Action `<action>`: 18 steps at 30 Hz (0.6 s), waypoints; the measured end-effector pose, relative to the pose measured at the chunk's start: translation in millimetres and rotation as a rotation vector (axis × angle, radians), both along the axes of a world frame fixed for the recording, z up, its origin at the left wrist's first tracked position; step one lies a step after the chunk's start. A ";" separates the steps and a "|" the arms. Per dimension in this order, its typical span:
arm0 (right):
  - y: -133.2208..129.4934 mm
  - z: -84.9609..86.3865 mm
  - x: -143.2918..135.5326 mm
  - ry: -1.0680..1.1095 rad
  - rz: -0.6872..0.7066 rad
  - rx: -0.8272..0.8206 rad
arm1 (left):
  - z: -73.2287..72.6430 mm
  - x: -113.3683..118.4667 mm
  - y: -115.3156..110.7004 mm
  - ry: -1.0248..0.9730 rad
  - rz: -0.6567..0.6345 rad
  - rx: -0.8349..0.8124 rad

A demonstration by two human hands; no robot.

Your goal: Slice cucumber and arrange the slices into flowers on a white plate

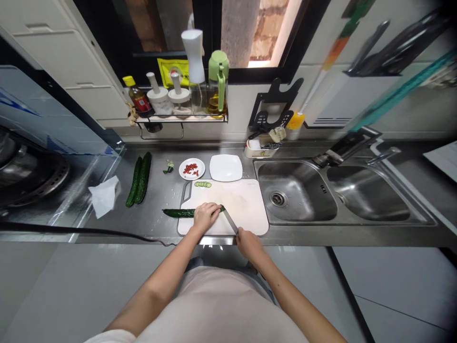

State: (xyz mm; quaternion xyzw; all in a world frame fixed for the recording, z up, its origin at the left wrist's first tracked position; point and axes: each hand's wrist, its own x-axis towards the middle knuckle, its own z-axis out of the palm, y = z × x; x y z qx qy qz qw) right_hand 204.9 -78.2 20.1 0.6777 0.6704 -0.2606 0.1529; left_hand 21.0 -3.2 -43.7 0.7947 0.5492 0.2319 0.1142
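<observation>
A cucumber (178, 213) lies across the left part of the white cutting board (246, 205), its far end sticking out past the board's left edge. My left hand (206, 216) is closed over it near its right end. In my right hand (249, 243) is the handle of a knife (230, 221), whose blade slants up to the cucumber's right tip. A short row of cucumber slices (203, 184) rests at the board's upper left. Behind the board stand a white square plate (225, 168) and a round plate (182, 172) with chopped red pieces.
Two whole cucumbers (143, 178) and a crumpled white tissue (104, 196) lie to the left. Small green scraps (168, 166) sit behind the board. A double sink (296, 190) adjoins on the right. Overhead, a rack (182, 119) carries seasoning jars and bottles.
</observation>
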 end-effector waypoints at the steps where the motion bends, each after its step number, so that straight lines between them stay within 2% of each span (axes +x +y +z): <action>1: -1.0 0.6 0.5 -0.001 -0.002 -0.004 | 0.1 0.0 0.0 -0.001 0.000 -0.001; 18: -10.4 14.2 12.5 0.019 -0.023 -0.038 | 1.3 0.8 0.2 -0.010 0.019 -0.016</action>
